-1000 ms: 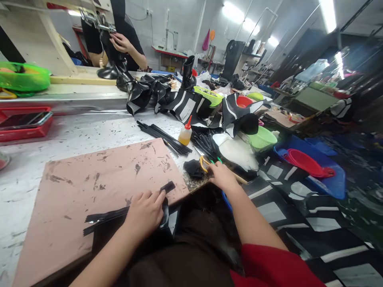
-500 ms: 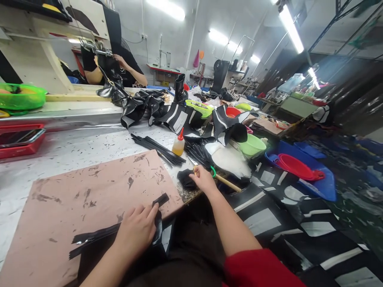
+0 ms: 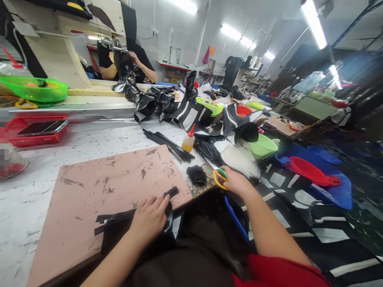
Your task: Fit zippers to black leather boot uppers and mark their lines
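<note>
My left hand (image 3: 151,217) presses a black zipper (image 3: 115,216) down along the near edge of a pinkish board (image 3: 119,175), its fingers closed over it. The zipper's short end sticks out past my fingertips, and a dark leather piece attached to it hangs toward my lap. In my right hand (image 3: 239,183) are scissors with a yellow and a green handle (image 3: 218,179), blades pointing away from me. Just left of them lies a small pile of black patches (image 3: 196,174) at the table edge.
A glue bottle (image 3: 188,139) with a red tip stands beside black strips (image 3: 167,144). Black boot pieces (image 3: 188,115) lie farther back. A red tray (image 3: 38,133) holds a phone. On the right are cut panels (image 3: 326,231) and a blue tub (image 3: 344,191). A person works at a sewing machine (image 3: 72,52).
My right hand has moved away from the black patches and toward the right, bringing the scissors with it. My left hand stays on the zipper. The view has turned slightly left.
</note>
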`<move>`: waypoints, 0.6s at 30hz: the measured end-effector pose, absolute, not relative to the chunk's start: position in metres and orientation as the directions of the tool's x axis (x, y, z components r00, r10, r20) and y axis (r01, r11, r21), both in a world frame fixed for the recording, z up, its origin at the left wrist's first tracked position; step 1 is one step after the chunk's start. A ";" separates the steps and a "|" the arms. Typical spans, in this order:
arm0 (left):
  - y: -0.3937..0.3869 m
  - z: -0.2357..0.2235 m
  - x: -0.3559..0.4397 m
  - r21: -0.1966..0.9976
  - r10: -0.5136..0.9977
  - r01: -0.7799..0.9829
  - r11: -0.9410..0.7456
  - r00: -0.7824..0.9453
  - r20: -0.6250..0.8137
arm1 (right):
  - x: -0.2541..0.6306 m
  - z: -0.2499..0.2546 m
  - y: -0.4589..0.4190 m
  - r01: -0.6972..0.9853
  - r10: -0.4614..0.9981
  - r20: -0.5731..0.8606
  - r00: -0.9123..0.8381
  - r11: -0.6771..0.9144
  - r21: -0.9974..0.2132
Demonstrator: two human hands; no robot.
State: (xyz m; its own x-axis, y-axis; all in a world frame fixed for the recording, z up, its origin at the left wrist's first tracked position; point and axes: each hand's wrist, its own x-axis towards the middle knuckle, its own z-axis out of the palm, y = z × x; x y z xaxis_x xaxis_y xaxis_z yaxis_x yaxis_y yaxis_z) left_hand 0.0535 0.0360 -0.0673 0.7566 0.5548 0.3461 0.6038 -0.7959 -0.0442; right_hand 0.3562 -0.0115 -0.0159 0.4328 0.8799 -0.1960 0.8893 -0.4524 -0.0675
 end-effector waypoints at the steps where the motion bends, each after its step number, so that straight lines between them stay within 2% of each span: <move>1: 0.035 -0.071 0.053 -0.031 0.552 0.603 -0.797 0.748 0.367 | 0.354 -0.020 -0.024 0.880 0.880 -0.203 0.430 -0.459 -0.120; 3: 0.033 -0.077 0.051 -0.014 0.542 0.599 -0.800 0.733 0.411 | 0.341 -0.034 -0.049 0.816 0.882 -0.230 0.412 -0.469 -0.339; 5: 0.032 -0.083 0.050 -0.016 0.523 0.588 -0.808 0.731 0.438 | 0.319 -0.053 -0.070 0.688 0.896 -0.306 0.322 -0.443 -0.575; 8: 0.028 -0.088 0.047 -0.041 0.502 0.579 -0.815 0.738 0.451 | 0.276 -0.074 -0.089 0.453 0.898 -0.432 0.081 -0.419 -0.787; 10: 0.027 -0.089 0.045 -0.057 0.487 0.574 -0.817 0.739 0.465 | 0.252 -0.079 -0.091 0.327 0.871 -0.488 -0.061 -0.444 -0.834; 13: 0.026 -0.089 0.043 -0.062 0.473 0.567 -0.822 0.738 0.482 | 0.231 -0.079 -0.083 0.250 0.848 -0.513 -0.135 -0.472 -0.845; 18: 0.028 -0.091 0.043 -0.040 0.473 0.563 -0.825 0.729 0.495 | 0.222 -0.086 -0.060 0.388 0.864 -0.495 -0.092 -0.426 -0.817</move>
State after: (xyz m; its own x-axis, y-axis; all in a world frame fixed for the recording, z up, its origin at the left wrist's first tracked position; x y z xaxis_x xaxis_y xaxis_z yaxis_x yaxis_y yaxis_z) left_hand 0.0433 0.0284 -0.0912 0.7286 0.4733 0.4951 0.5632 -0.8254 -0.0397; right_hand 0.2222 -0.0605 -0.0862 -0.0917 0.8642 -0.4947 0.3884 -0.4264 -0.8169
